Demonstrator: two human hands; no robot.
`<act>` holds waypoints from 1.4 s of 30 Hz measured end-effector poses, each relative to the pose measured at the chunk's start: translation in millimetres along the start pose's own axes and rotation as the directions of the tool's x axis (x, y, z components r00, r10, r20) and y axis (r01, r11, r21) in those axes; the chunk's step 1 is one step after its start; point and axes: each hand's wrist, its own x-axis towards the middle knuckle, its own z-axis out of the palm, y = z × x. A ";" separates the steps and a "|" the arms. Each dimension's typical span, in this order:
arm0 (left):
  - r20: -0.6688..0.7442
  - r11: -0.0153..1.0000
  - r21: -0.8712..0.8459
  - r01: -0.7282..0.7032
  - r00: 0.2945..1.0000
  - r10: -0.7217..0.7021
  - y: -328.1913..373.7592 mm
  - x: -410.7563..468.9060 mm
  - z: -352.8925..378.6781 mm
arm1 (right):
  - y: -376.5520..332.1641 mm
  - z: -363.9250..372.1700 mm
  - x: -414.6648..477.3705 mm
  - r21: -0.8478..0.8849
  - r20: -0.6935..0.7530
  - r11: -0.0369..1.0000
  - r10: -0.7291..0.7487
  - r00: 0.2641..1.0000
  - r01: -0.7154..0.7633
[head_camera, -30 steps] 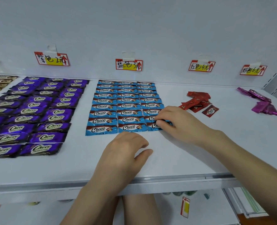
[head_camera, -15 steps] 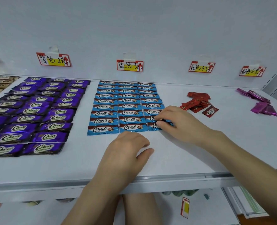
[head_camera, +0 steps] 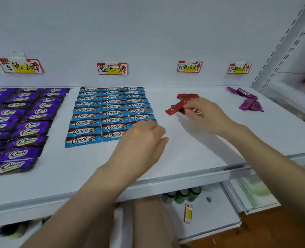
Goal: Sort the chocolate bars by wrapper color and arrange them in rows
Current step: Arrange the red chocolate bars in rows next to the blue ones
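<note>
Before you, glossy blue foil wrappers [head_camera: 84, 130], shiny purple foil wrappers [head_camera: 31, 127], red foil wrappers [head_camera: 176, 106], smooth matt white shelf [head_camera: 192, 151], paper labels [head_camera: 112, 69].

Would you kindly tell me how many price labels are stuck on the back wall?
4. The leftmost label is above the purple bars, the second label above the blue bars, the third label above the red bars, the rightmost label above the pink bars. None seems hidden.

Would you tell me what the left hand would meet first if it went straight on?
The left hand would likely meet the red bars by the right hand, across bare shelf; depth is unclear.
</note>
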 end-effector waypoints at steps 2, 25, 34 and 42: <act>0.019 1.000 -0.015 -0.009 1.000 0.009 18.4 33.9 9.7 | 25.5 -8.8 7.7 -0.002 -0.032 0.997 0.083 0.996 -0.083; 0.092 0.915 0.062 0.398 0.911 -0.402 34.0 169.3 132.5 | 123.4 -11.0 92.8 0.125 0.249 0.975 0.149 0.957 -0.184; 0.138 0.952 0.058 0.300 0.942 -0.306 37.6 168.3 122.9 | 133.9 -40.5 62.3 0.277 0.397 0.936 0.095 0.913 -0.218; 0.401 0.951 0.050 0.306 0.866 -0.300 31.8 181.9 125.2 | 158.3 -57.6 35.6 0.608 0.292 0.666 0.318 0.902 -0.432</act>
